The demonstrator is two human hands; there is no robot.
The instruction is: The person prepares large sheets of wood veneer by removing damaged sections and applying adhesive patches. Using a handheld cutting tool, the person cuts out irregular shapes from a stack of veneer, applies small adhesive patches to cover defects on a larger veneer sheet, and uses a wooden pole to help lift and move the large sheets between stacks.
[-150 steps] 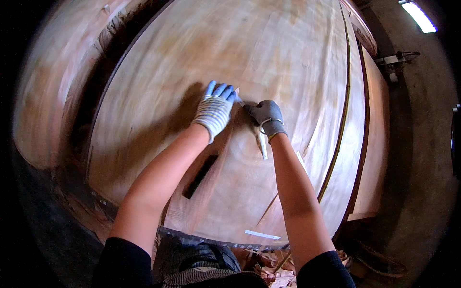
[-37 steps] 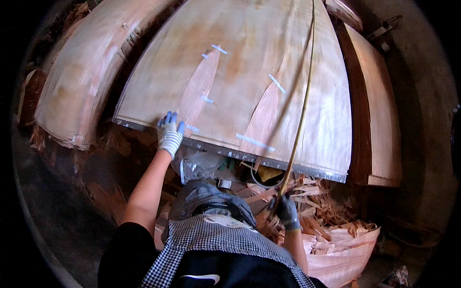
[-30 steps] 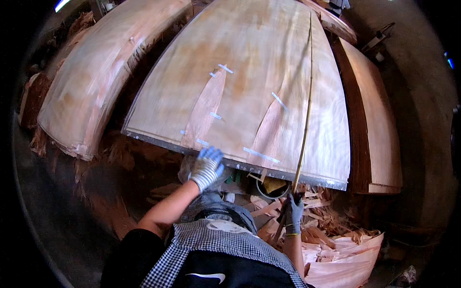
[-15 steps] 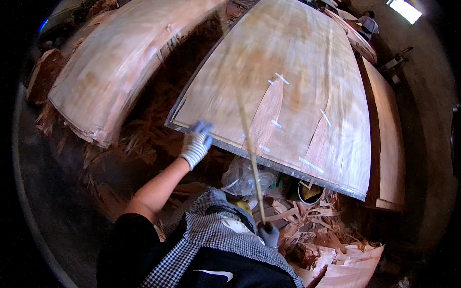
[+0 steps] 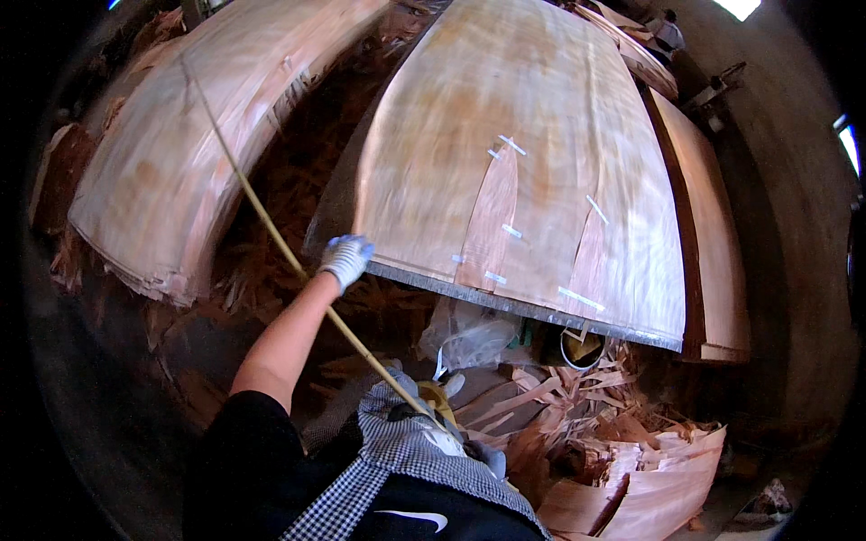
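Tan veneer [image 5: 424, 171], taped; scraps [image 5: 541, 392] litter dim floor [image 5: 113, 388].

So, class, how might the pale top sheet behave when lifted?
The pale top sheet is probably floppy, its edge curving up beside the left hand. It could be light for its size, looking thin there. Tape strips suggest it may tear.

The left hand [image 5: 346, 261], in a striped glove, grips the near left corner of a wide wood sheet [image 5: 550, 108], whose left edge curls up. A long stick [image 5: 257, 206] slants behind the left wrist, its lower end by the mostly hidden right hand [image 5: 490, 458]. Tape strips [image 5: 512, 232] cross two narrow patches [image 5: 490, 221]. Below sit a plastic bag [image 5: 476, 335], a bucket [image 5: 580, 363] and wood scraps [image 5: 541, 389].
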